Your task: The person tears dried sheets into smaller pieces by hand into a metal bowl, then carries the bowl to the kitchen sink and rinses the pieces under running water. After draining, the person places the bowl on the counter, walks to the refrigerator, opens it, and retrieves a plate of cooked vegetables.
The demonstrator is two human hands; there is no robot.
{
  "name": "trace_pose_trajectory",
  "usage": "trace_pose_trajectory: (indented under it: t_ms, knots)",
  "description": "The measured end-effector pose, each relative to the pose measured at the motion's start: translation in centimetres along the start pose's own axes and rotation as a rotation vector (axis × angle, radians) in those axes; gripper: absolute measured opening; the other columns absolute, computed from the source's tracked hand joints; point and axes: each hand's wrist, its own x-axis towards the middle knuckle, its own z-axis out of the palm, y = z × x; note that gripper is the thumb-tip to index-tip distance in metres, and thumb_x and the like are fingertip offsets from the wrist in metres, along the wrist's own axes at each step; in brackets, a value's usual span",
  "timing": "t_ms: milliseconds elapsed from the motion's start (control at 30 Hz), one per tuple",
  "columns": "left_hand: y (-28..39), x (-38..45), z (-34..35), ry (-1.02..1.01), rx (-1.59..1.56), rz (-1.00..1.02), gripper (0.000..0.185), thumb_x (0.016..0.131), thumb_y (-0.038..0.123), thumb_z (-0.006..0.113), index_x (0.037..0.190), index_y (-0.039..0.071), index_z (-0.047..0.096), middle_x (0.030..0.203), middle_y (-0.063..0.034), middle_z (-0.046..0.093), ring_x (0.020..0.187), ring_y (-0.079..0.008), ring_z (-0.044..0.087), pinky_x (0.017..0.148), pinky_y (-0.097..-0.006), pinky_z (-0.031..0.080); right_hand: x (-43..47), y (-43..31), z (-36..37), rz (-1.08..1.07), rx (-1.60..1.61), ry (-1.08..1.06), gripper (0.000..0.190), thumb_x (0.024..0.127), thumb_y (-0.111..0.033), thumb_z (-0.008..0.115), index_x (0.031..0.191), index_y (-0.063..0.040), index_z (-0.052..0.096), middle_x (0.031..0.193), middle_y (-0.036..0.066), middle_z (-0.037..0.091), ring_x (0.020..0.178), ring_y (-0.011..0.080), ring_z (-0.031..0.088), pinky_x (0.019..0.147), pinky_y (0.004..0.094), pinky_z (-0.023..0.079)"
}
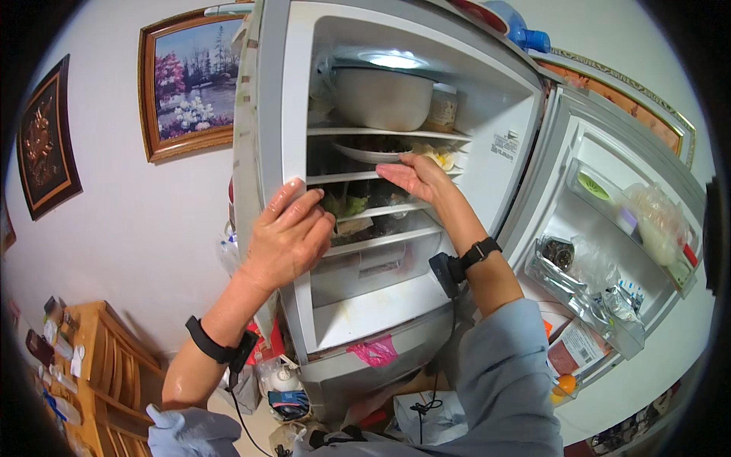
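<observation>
Before me stands a refrigerator (273, 85) with its door (562, 171) swung out to the right. My right hand (420, 176) reaches to a middle shelf. Its thumb is at the rim of a white plate (371, 154) of dark food, with the flat fingers extended below. Whether it bears any of the plate's weight is unclear. Behind that hand lies something pale and yellow (442, 157). My left hand (294, 237) is half curled in front of the opening's left edge, with no object visible in it. Green leafy vegetables (351, 207) lie one shelf lower, partly behind its fingers.
A large pot (382, 97) and a jar (441, 108) fill the top shelf. Below is a clear drawer (377, 268). Door bins (582, 300) hold bags and packages. A pink bag (374, 350) hangs under the opening. Wooden chairs (111, 348) stand at lower left. Cables hang from both wrist straps.
</observation>
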Motion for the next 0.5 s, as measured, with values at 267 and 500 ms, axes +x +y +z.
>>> trace_pose_trajectory:
  t_ms: [267,500]
  knots:
    - [-0.3,-0.2,-0.1,0.02,-0.023,-0.016,0.014,0.069,0.011,0.066,0.082,0.011,0.062,0.085,-0.0007,0.064,0.106,-0.0164,0.059,0.106,-0.0396,0.038,5.7,-0.7,-1.0,0.196,-0.017,0.059,0.045,0.099,-0.016,0.036,0.123,0.023,0.037,0.114,0.036,0.056,0.099,0.0394,0.065,0.08,0.038,0.061]
    - [-0.5,-0.1,-0.2,0.047,-0.058,-0.018,0.012,0.071,0.014,0.065,0.081,0.01,0.061,0.085,-0.0016,0.064,0.107,-0.0165,0.058,0.106,-0.038,0.038,7.5,-0.3,-0.6,0.056,-0.109,0.18,0.037,0.094,-0.007,0.034,0.118,0.022,0.032,0.115,0.042,0.052,0.096,0.0466,0.064,0.077,0.0441,0.061]
